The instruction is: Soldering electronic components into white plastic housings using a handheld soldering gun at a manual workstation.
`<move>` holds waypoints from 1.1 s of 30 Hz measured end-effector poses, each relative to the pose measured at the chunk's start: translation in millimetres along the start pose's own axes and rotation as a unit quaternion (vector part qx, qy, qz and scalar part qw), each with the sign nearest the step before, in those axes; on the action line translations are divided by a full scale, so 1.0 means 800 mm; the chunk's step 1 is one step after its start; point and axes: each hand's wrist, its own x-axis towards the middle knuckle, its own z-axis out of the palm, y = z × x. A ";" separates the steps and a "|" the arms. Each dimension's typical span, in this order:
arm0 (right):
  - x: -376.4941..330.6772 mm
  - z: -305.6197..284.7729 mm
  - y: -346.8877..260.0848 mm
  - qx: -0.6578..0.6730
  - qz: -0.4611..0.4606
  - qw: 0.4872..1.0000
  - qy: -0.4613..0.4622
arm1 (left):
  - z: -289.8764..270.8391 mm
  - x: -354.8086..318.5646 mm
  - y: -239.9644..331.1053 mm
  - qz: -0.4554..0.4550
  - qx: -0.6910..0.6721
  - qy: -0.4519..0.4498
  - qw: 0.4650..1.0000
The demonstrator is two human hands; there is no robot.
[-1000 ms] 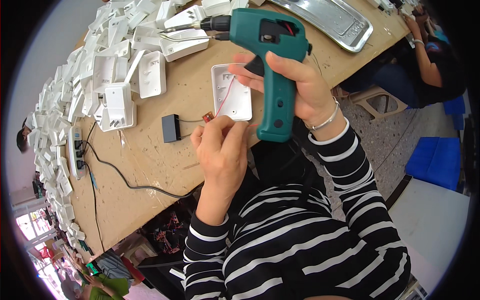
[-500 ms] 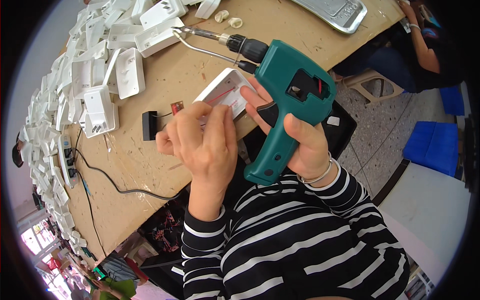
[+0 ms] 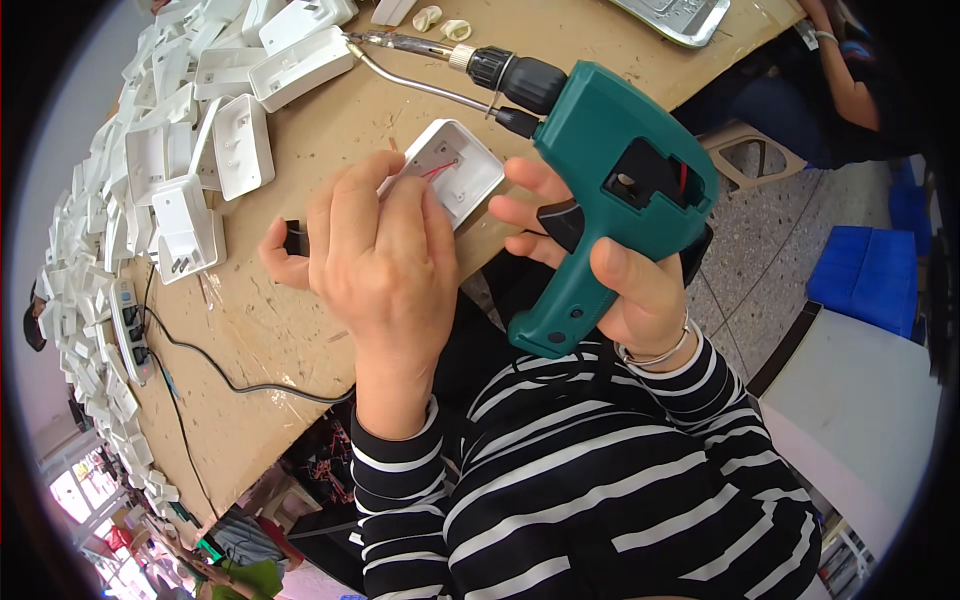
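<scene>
My right hand (image 3: 640, 300) holds a green soldering gun (image 3: 640, 190) by its grip, the thumb on the near side and the other fingers around the black trigger. Its metal tip and curved feed tube point to the far left. Palm down, my left hand (image 3: 375, 255) is at the near left side of a white plastic case (image 3: 475, 175), fingers curled and little finger stuck out. Thin red wires (image 3: 438, 170) show inside the case. The left fingertips are hidden, so what they hold cannot be made out. A small black part (image 3: 294, 238) lies partly behind the little finger.
A large pile of white plastic cases (image 3: 180, 120) covers the table's left side. A power strip (image 3: 128, 325) with black cables (image 3: 230, 378) stands beside it. At the far right are a metal tray (image 3: 690, 20) and two small cream-coloured pieces (image 3: 455, 30). Another person's arm (image 3: 850, 85) shows at upper right.
My left hand has moved left and now covers the small red board. More of the white case's inside shows. The soldering gun has shifted slightly right, still in my right hand.
</scene>
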 end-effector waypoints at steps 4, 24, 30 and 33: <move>0.004 0.005 -0.002 0.003 -0.022 0.999 0.049 | -0.003 -0.002 0.008 -0.007 0.038 -0.011 0.999; -0.019 -0.018 -0.021 -0.061 -0.014 0.998 0.021 | 0.022 -0.004 0.020 -0.051 0.071 0.015 0.996; -0.067 -0.026 -0.040 -0.146 -0.018 0.986 0.075 | 0.024 -0.005 0.017 -0.056 0.092 0.015 0.994; -0.079 -0.030 -0.048 -0.188 -0.013 0.979 0.076 | 0.027 -0.005 0.018 -0.066 0.073 0.024 0.995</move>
